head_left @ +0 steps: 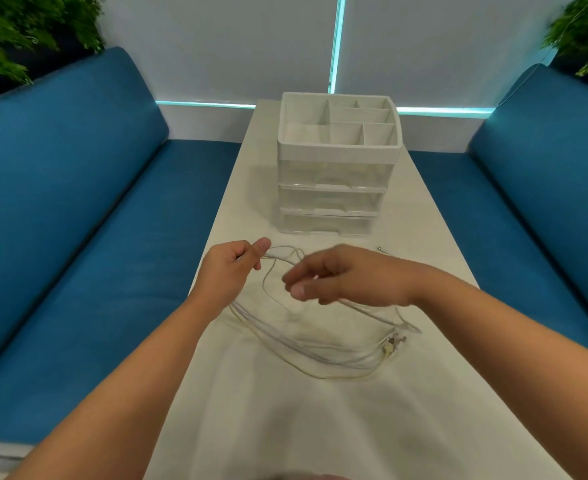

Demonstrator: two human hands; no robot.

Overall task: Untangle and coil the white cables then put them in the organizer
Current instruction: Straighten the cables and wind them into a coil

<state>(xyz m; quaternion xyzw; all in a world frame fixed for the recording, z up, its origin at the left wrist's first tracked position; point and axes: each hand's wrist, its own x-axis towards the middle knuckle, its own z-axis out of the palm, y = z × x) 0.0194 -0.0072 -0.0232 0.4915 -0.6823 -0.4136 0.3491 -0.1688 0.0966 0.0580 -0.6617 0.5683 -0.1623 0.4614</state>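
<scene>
Several thin white cables [306,355] lie in a loose tangled loop on the white table [320,427], their plugs bunched at the right end [394,342]. My left hand [230,271] pinches one end of a cable loop between thumb and fingers, raised a little above the table. To its right, my right hand [341,280] pinches another strand of the cables, which trails under it toward the plugs. Behind both hands stands the white organizer [337,150], with an open divided top tray and three clear drawers, all shut.
Blue sofa seats [95,254] run along both sides of the narrow table. A small cable end [382,250] lies on the table right of my right hand. Green plants [26,26] stand in the upper corners. A white blind hangs behind the organizer.
</scene>
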